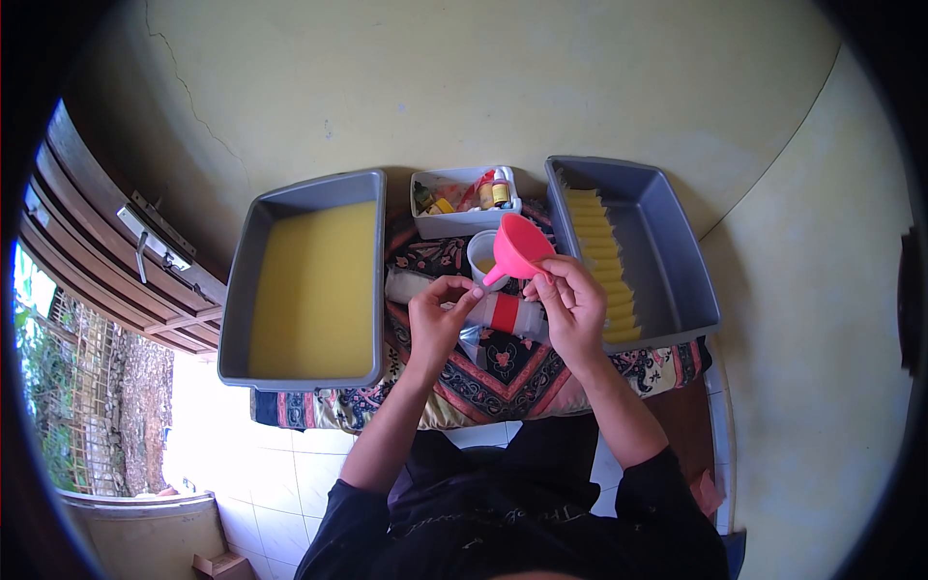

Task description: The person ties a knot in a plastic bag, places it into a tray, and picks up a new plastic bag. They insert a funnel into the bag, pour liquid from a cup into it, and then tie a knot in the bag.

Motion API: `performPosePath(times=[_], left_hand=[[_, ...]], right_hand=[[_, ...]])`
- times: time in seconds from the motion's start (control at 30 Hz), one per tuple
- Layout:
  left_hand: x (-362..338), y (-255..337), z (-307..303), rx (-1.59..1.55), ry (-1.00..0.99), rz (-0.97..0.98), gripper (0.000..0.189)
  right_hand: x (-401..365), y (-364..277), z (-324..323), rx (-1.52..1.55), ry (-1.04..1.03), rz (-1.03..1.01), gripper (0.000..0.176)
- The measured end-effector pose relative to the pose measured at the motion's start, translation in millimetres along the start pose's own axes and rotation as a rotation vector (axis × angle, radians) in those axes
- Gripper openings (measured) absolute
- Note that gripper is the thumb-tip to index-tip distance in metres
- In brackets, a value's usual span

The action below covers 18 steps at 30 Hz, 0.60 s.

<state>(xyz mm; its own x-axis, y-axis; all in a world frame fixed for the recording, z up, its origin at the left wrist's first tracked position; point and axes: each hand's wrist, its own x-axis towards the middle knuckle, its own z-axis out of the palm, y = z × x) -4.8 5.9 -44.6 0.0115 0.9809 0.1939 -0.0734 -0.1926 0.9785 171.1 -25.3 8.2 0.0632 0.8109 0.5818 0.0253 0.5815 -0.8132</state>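
My right hand [572, 304] grips a pink funnel [522, 244] by its rim, the wide mouth tilted up and the spout pointing down to the left. Close to the spout tip, my left hand [440, 317] has thumb and index finger pinched together. Whatever lies between those fingertips is too small to make out. Behind the funnel stands a whitish plastic cup [479, 247], partly covered by it. Under my hands lies a clear plastic pack with a red band [507, 313]. A clear plastic piece [472, 345] hangs or lies below my left hand.
A grey tub [379, 290] of yellow liquid stands left. The right grey tub [667, 256] holds a row of yellow filled plastic tubes [599, 256]. Small bottles [500, 190] sit in a white box [454, 226] at the back. Patterned cloth [503, 387] covers the table.
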Motion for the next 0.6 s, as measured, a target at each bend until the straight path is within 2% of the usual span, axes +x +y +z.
performPosePath(times=[0.3,0.6], left_hand=[[-2.4,-0.9,-0.1,0.046,-0.011,-0.006,0.014],[-3.6,0.1,1.8,-0.13,-0.037,-0.036,0.014]], right_hand=[[-3.4,2.8,1.7,-0.081,0.008,-0.046,0.013],[-4.9,2.0,5.8,-0.164,-0.021,-0.047,0.012]])
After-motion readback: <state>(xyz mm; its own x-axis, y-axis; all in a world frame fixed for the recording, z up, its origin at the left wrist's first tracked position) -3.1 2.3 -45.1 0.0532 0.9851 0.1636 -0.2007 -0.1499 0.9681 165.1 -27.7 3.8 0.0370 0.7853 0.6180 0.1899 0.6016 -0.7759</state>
